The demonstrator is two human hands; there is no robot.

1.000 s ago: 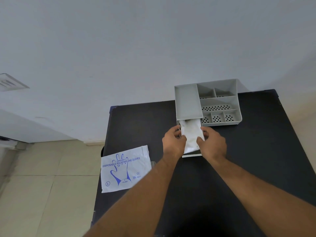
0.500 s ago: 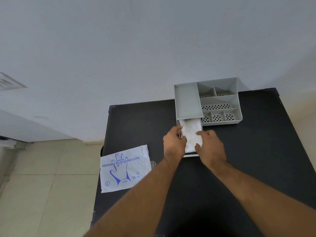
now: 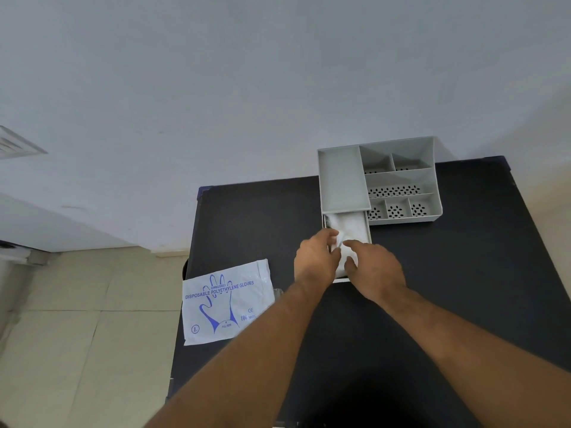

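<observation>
A grey plastic organizer (image 3: 342,180) with several perforated compartments stands at the far edge of a black table (image 3: 463,273). Its drawer (image 3: 369,231) is pulled out toward me and holds a wad of thin white plastic gloves (image 3: 350,225). My left hand (image 3: 315,257) is at the drawer's left side, fingers curled onto the gloves. Beside it, my right hand (image 3: 375,268) pinches the near part of the gloves between thumb and fingers. Both hands hide the drawer's front half.
A white packet (image 3: 225,301) printed "Disposable Polyethylene Gloves" lies at the table's left edge and overhangs it. Beige floor tiles (image 3: 77,335) lie to the left. A pale wall (image 3: 278,88) rises right behind the organizer.
My two hands have drawn closer together over the drawer. The right hand slid left onto the gloves, and the gloves look more bunched.
</observation>
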